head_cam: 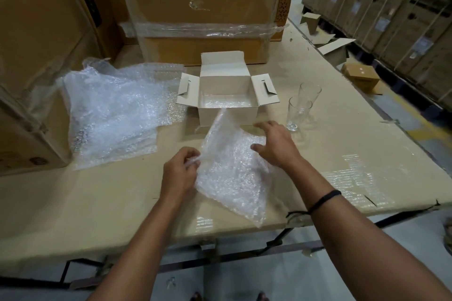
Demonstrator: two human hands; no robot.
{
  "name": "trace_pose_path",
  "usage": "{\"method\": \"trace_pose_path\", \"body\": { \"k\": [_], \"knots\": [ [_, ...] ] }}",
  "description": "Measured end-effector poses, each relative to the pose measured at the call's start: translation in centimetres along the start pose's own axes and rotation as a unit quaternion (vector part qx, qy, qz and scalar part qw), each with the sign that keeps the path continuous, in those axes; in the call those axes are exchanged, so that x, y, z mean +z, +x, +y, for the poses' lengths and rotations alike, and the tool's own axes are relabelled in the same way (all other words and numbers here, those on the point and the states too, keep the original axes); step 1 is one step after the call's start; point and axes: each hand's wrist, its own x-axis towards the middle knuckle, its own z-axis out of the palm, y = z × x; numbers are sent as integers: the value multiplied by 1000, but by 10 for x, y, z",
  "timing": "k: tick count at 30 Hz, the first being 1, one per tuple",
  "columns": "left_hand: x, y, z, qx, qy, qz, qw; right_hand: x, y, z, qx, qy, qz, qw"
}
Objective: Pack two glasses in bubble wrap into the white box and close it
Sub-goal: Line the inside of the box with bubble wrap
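A white box (227, 115) stands open in the middle of the table, flaps spread, with bubble wrap lining its bottom. Two tall clear glasses (299, 112) stand upright just right of it, one behind the other. A loose sheet of bubble wrap (230, 171) lies in front of the box, its far corner lifted. My left hand (178, 175) pinches the sheet's left edge. My right hand (276, 144) rests on the sheet's right part with fingers spread.
A pile of bubble wrap sheets (115, 115) lies left of the box. Large brown cartons (203, 14) stand behind it and at the left (31, 68). Small cartons (360, 77) sit at the table's right edge. The table's near edge (171, 234) is close to me.
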Motion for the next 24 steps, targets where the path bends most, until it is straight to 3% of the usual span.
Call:
{"method": "trace_pose_path", "body": {
  "k": [3, 6, 8, 11, 13, 17, 20, 24],
  "knots": [
    [-14, 9, 10, 24, -100, 3, 995, -15, 21, -18, 7, 242, -72, 968],
    [-29, 25, 21, 48, -184, -35, 981, -23, 41, -25, 18, 362, -135, 922],
    [-42, 41, 18, 42, -234, -22, 971, -24, 48, -29, -4, 390, -154, 908],
    [-55, 60, 6, -39, -245, 26, 968, -19, 53, -30, 34, 444, -86, 891],
    [-55, 67, 3, -88, -247, 14, 965, -15, 54, -29, 59, 453, -43, 888],
    [-45, 84, 10, -69, -241, 35, 967, -15, 55, -24, 102, 470, 0, 877],
    [-35, 111, 25, -49, -255, 71, 963, -22, 59, -14, 89, 503, 1, 859],
    [-22, 147, 45, -17, -250, 86, 964, -32, 71, -9, 89, 464, 60, 879]
  ]
}}
